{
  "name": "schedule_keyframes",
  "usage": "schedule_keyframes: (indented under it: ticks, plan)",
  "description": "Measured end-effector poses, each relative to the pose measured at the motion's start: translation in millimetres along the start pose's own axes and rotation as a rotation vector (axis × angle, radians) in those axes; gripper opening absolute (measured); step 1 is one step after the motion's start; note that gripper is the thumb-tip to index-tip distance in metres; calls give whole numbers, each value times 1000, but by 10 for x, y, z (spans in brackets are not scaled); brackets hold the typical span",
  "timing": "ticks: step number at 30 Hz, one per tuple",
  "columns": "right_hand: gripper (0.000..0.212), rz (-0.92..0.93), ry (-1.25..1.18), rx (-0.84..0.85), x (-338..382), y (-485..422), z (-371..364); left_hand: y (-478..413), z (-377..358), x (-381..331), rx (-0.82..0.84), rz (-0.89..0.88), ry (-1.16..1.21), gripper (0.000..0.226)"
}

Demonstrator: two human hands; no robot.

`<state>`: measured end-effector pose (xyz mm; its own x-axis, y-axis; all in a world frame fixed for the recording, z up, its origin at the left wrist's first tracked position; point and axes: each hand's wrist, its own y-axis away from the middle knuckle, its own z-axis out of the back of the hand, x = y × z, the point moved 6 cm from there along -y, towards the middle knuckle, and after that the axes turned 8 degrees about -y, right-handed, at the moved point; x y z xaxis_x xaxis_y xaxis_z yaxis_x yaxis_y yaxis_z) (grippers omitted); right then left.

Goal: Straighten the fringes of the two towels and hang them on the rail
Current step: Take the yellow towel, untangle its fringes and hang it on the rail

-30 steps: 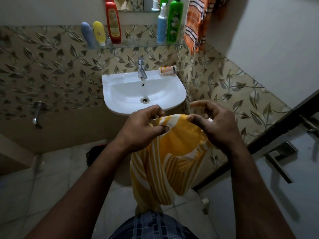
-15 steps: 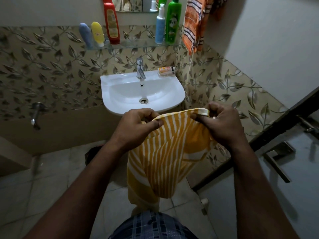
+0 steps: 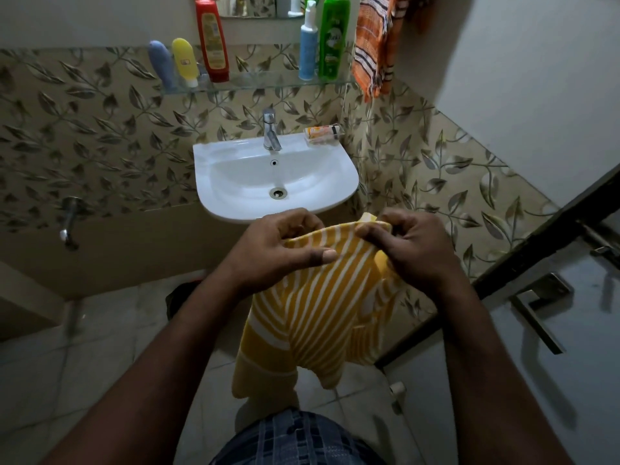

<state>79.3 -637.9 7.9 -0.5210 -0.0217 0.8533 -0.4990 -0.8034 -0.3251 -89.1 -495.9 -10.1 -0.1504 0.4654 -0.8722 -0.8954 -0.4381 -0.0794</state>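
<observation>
Yellow white-striped towel (image 3: 322, 297) held up in front of sink (image 3: 214, 156), below sink's front rim; top edge bunched between the two hands, rest hanging toward floor. Left hand (image 3: 278, 250) grips top edge, thumb flat across stripes. Right hand (image 3: 416, 250) pinches same edge, close beside left. Orange checked towel (image 3: 375, 45) hangs top right, well apart from the hands. Glass shelf (image 3: 261, 82): five bottles, labels too blurred to read. Towels: two. Soap packet (image 3: 322, 133) on sink rim: one, print illegible.
</observation>
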Motion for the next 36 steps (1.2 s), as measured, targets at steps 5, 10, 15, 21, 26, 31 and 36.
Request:
schedule_keyframes:
  ticks: [5,10,15,21,26,31,36]
  plan:
    - [47,-62,30,-30,-209,9,147,-17,-58,64,-122,-4,117,14]
    - [52,5,125,184,-47,4,-128,-98,-195,-43,-125,-57,29,23]
    - [36,77,64,189,-19,-33,-208,-181,-337,-95,-122,-45,265,16]
    - [53,57,-56,68,-54,-86,309,-221,-421,200,-144,74,95,23]
    - [51,68,-219,144,-113,-104,388,-278,-444,139,-359,5,-195,18]
    - [34,74,-253,260,-118,-121,322,-324,-551,263,-306,149,112,19]
    - [70,-41,77,201,-323,-348,322,-384,-491,102,-185,64,52,18]
